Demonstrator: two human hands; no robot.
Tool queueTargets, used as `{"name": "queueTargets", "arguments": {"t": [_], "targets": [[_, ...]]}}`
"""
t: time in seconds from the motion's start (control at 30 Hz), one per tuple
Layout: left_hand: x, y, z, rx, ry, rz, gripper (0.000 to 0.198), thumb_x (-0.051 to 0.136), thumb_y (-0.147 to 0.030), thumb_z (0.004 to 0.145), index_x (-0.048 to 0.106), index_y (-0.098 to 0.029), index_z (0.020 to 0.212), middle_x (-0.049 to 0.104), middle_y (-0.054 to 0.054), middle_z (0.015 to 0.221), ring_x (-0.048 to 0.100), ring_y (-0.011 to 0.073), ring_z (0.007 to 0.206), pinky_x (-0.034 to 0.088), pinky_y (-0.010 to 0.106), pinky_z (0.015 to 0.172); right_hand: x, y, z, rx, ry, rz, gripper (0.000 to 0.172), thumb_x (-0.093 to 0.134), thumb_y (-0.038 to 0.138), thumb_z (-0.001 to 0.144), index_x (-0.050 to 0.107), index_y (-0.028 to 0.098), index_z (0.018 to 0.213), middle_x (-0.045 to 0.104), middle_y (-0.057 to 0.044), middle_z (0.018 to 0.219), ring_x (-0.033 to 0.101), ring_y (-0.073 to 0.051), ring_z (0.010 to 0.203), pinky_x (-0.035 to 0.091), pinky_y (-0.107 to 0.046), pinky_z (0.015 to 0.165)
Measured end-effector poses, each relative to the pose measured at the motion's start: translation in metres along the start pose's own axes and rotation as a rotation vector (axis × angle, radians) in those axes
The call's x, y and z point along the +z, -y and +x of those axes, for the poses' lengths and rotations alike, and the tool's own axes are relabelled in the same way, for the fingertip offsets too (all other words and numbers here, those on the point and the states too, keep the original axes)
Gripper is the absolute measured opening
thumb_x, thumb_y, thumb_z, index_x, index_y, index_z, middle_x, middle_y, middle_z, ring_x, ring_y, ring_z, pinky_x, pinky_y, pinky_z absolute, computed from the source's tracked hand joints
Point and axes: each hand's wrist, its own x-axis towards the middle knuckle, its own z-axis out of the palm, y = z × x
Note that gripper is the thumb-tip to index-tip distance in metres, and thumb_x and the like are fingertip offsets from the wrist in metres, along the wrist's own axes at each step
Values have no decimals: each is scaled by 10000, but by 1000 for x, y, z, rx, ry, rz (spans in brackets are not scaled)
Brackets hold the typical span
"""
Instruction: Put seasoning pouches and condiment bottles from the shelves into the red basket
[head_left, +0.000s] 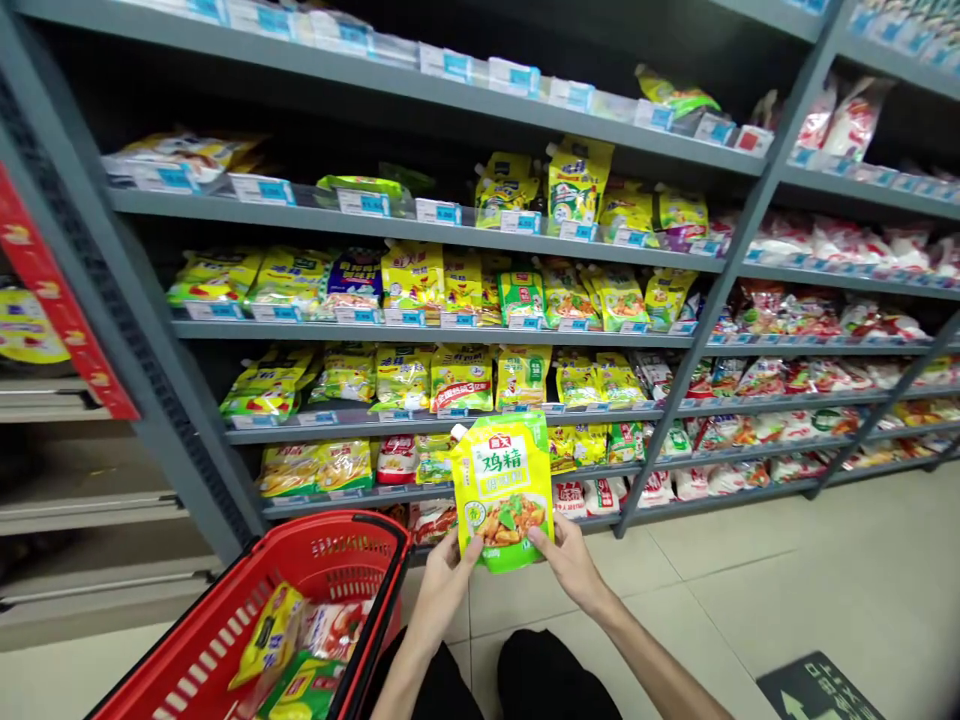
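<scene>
Pinched a yellow-green pouch [504, 490] by both lower side edges, with left hand [448, 575] and right hand [564, 567]. Could not see the grip behind it. Held it upright, with long axis running up from between both hands, leaning slightly left at top; contacted it equally with each. Noted a red basket [300, 572] just left of left hand, and stocked shelves [442, 334] beyond both.

Looks out from the wearer's head, facing forward and angled down toward the shelves [450, 335]. Sees the left hand [448, 572] and right hand [566, 562] from above and behind, at close range, low centre. Catches the red basket [296, 555] close by at lower left and the floor [795, 570] at lower right. Serves as sole view.
</scene>
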Motion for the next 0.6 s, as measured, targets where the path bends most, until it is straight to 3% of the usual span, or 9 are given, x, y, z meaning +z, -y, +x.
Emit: {"name": "queueTargets", "arguments": {"t": [0.13, 0.27, 0.47, 0.6], "targets": [[33, 15, 6, -11, 160, 54, 602, 844, -550, 697, 741, -130, 1116, 763, 157, 1136, 741, 286, 910, 641, 385, 748, -31, 16, -6, -45, -70, -14, 432, 740, 501, 856, 663, 222, 1177, 759, -92, 1172, 725, -277, 1029, 584, -463, 943], [68, 22, 10, 10, 228, 85, 515, 850, -505, 712, 771, -128, 1055, 787, 139, 1032, 743, 274, 870, 637, 374, 765, -61, 24, -20, -51, -147, -12, 471, 736, 503, 859, 649, 220, 1226, 748, -100, 1205, 715, -294, 1070, 599, -475, 928], [120, 24, 19, -27, 263, 79, 504, 817, -526, 745, 780, -125, 1049, 790, 140, 1046, 747, 282, 891, 632, 387, 788, -110, 34, -26, 13, -208, -17, 579, 778, 557, 791, 636, 227, 1245, 746, -105, 1196, 738, -308, 988, 663, -417, 667], [153, 27, 29, -33, 292, 74, 539, 813, -506, 758, 747, -129, 1138, 765, 149, 1153, 733, 293, 988, 623, 378, 809, -146, 41, -23, 1, -233, -26, 624, 804, 558, 759, 636, 224, 1259, 746, -105, 1201, 737, -303, 984, 664, -379, 626]]}}
